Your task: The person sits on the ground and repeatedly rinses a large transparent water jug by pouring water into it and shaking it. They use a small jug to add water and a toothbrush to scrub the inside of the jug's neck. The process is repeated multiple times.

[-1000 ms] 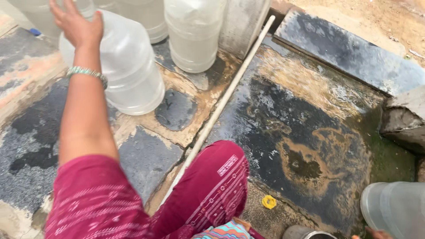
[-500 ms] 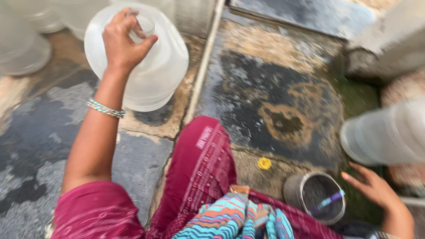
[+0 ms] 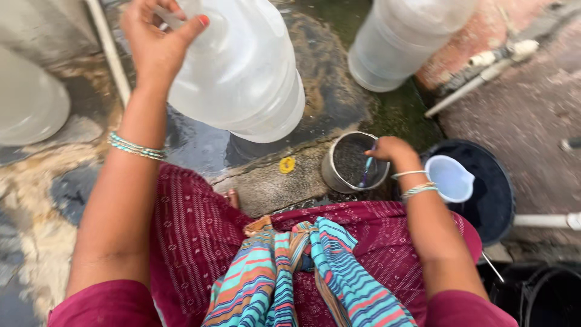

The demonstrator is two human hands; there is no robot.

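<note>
Two hands: left hand (image 3: 158,45) clamped on tilted jug (image 3: 242,72); right hand (image 3: 392,150) fingers together over steel pot (image 3: 354,163). Wet grip risks slipping.

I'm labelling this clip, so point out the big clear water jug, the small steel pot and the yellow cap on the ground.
big clear water jug (image 3: 248,72), head view, on its rounded side wall.
small steel pot (image 3: 331,172), head view, on its outer left wall.
yellow cap (image 3: 287,164), head view, on its top face.
</note>
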